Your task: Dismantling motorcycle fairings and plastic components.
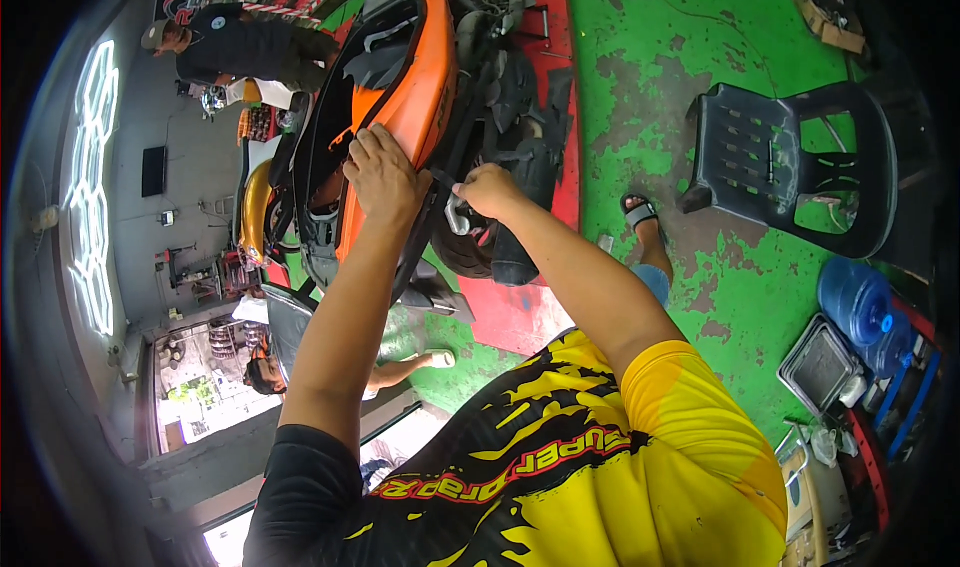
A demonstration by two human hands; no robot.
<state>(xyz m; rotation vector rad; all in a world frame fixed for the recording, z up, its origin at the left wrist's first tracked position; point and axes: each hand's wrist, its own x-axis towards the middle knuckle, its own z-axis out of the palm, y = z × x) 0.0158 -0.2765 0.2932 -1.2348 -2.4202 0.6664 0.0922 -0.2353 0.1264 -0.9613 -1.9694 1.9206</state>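
Note:
An orange body panel [436,62] runs along the side of a partly stripped motorcycle, next to black inner plastic [335,132]. My left hand [383,174] lies over this panel, its fingers curled together across the orange surface and its thumb toward the right. Close beside it, my right hand [490,189] is closed in a pinch at the panel's dark lower edge. A short dark strip [443,178] shows between the right fingertips and the left thumb. Below the right hand are a silver metal part [458,217] and a black tire [458,255].
The motorcycle is on a red platform [508,317] over a worn green floor [690,297]. A black plastic chair [745,157] and blue water jugs [853,292] stand at right. One person [245,47] stands at far left, another [285,337] nearer; a sandaled foot [640,212] shows at right.

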